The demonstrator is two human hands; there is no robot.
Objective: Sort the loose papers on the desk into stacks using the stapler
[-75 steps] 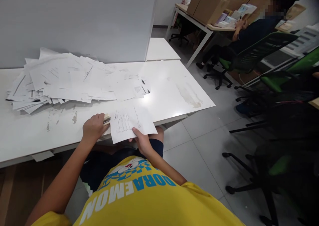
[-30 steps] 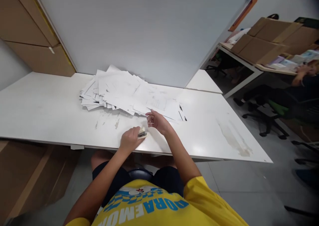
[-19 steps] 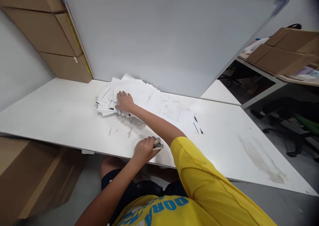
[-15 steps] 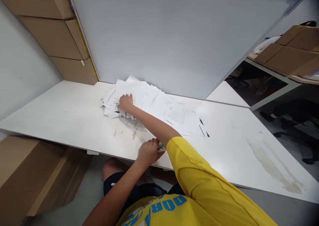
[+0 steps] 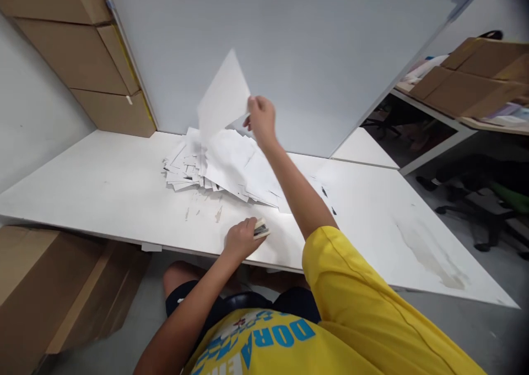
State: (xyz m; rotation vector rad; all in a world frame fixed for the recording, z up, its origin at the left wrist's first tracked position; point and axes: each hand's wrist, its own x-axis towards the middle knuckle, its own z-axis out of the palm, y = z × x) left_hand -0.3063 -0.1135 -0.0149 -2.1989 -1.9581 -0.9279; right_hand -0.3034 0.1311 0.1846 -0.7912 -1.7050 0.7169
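My right hand [image 5: 263, 119] is raised above the table and pinches the right corner of a white sheet of paper [image 5: 226, 95], which tilts up in front of the board. Below it spreads a messy heap of white papers [image 5: 185, 168], some with dark marks at their edges. Near the table's front edge, my left hand [image 5: 241, 239] is wrapped around a cream-coloured stapler [image 5: 261, 229]. Only the stapler's end sticks out past the fingers; the palm hides the remainder.
A whiteboard [image 5: 289, 60] stands upright behind the papers on the white table [image 5: 115, 182]. Cardboard boxes [image 5: 111, 113] are stacked at the back left, and another box [image 5: 49, 276] stands below the front edge. More boxes [image 5: 475, 94] sit on a desk at right.
My right hand has gone from the left of the heap up and to the right, lifting a sheet. My left hand stays near the front edge, with more of the stapler showing.
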